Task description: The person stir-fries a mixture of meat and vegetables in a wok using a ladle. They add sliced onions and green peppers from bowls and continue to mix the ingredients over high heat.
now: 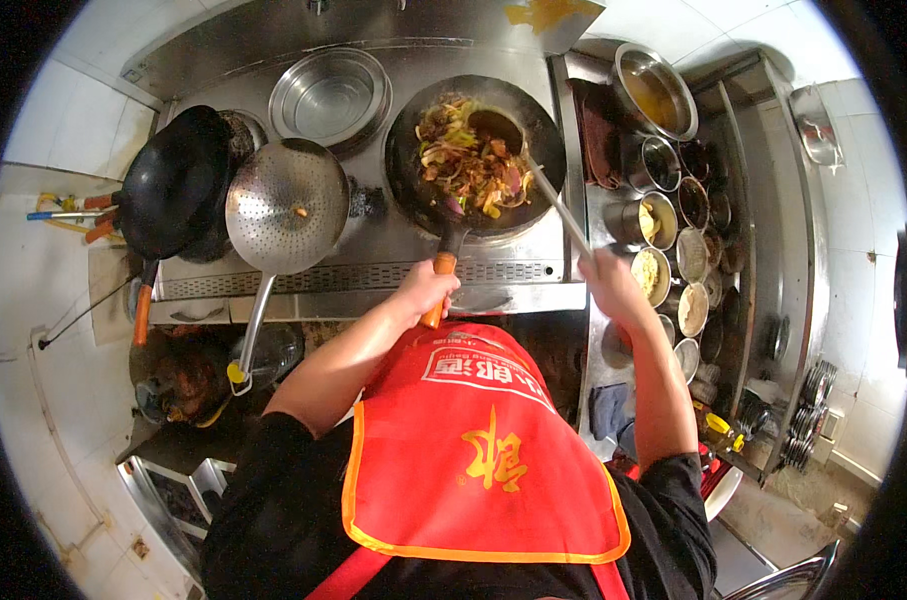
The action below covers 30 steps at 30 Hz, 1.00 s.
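My left hand (426,288) grips the wooden handle (441,279) of a dark wok (404,176) that sits on the stove. Sliced meat, onion and green vegetables (457,154) lie in the wok, with faint steam over them. In my right hand (609,283) is the long metal shaft of a cooking ladle (562,210). Its round bowl rests among the food at the wok's right side, and part of it is hidden by the food.
Left of the wok are a perforated skimmer (288,202), stacked black woks (179,180) and a metal basin (329,97). On the right counter stand several seasoning containers (657,221), a pot of brownish liquid (654,90) and a folded dark cloth (597,135).
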### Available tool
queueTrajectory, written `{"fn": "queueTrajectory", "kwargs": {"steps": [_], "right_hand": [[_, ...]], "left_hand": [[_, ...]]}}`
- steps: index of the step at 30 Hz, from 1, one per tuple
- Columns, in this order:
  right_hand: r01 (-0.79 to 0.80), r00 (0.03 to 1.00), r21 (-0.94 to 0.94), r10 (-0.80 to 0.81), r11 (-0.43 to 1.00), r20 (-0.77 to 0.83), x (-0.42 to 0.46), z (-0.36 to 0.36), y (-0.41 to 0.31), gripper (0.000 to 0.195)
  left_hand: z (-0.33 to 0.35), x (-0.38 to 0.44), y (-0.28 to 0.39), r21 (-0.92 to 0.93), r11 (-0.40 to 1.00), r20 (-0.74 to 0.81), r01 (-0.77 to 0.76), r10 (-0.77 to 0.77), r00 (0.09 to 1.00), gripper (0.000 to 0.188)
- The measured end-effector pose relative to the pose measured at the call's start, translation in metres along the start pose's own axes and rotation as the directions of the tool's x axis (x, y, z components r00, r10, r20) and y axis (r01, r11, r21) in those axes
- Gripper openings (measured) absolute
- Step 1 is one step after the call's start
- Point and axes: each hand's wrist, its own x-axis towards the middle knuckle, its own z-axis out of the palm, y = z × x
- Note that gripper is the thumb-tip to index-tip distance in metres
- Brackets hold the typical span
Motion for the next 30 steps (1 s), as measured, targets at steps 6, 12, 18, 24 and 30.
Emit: {"fn": "queueTrajectory", "kwargs": {"steps": [6,12,18,24,30], "right_hand": [[0.018,0.958,-0.250,-0.088,0.968,-0.274,0.077,0.080,0.001,0.030],[-0.490,0.861,0.794,0.061,0.360,0.504,0.050,0.072,-0.019,0.028],[-0.035,0.993,-0.061,0.028,0.998,-0.116,0.013,0.044,0.026,0.031],[-0.050,0.999,0.233,0.049,0.971,0.008,0.030,0.102,-0.006,0.025],[-0.401,0.911,0.661,0.197,0.634,0.363,0.014,0.041,-0.003,0.026]], "left_hand": [[-0.005,0.000,0.000,-0.041,0.998,0.045,-0.056,0.058,0.997,0.017],[-0.004,0.002,0.005,-0.097,0.994,0.099,-0.051,0.060,0.993,0.014],[-0.003,-0.003,0.002,0.006,0.983,-0.003,-0.184,0.184,0.983,0.016],[0.001,-0.004,0.003,0.033,0.996,0.006,-0.079,0.079,0.997,0.015],[0.001,-0.004,0.003,0.010,1.000,0.053,-0.026,0.025,0.998,0.017]]}}
